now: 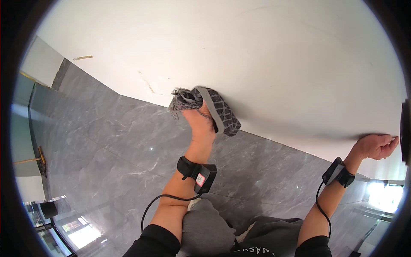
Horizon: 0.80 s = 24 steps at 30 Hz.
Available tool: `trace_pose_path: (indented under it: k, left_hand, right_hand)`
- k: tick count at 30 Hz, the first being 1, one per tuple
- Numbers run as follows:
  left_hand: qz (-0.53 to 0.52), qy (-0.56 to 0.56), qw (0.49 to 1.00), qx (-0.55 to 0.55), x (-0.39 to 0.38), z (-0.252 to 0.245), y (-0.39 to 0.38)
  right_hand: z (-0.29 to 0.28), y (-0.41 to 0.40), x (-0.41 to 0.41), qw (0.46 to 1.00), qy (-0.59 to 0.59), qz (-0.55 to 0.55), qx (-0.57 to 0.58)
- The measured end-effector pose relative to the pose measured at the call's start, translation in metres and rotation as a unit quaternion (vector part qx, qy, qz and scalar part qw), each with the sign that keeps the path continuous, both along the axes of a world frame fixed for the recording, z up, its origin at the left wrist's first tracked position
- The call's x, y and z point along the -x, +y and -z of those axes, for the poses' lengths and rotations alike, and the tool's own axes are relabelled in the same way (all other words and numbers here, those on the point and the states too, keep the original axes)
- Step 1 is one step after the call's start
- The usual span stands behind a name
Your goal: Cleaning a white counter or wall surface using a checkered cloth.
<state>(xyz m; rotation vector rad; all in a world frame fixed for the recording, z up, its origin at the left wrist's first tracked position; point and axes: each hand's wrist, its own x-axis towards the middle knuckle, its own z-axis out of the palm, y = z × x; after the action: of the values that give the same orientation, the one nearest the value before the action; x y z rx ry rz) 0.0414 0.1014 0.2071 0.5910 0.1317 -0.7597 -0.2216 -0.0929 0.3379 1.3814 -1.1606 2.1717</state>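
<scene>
My left hand [196, 117] grips a dark grey checked cloth [224, 114] with a light grey border and a frayed edge. The cloth is bunched around the fingers, which it mostly hides, and it lies against the lower part of a white wall [273, 64]. Off to the right, my right hand [377, 146] is held against the same wall with its fingers curled in. Nothing shows in it. Brown scuff marks [83, 57] and thin scratches are on the wall, up and left of the cloth.
Grey marbled floor tiles [128, 141] run along the foot of the wall. A broom [41, 157] with a wooden handle stands at the far left. A dark object [405, 131] is at the right rim. Each wrist wears a black strapped device [205, 178] with a cable.
</scene>
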Motion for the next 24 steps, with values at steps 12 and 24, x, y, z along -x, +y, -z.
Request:
trace_pose_path:
  k: [12, 24]
  left_hand:
    - [-0.144, -0.457, 0.834, -0.273, 0.033, 0.010, -0.031]
    - [-0.124, -0.307, 0.933, -0.139, 0.050, -0.016, -0.050]
  right_hand:
    - [0.005, -0.006, 0.002, 0.997, 0.049, 0.057, 0.010]
    - [-0.003, -0.007, 0.007, 0.997, 0.004, -0.072, 0.002]
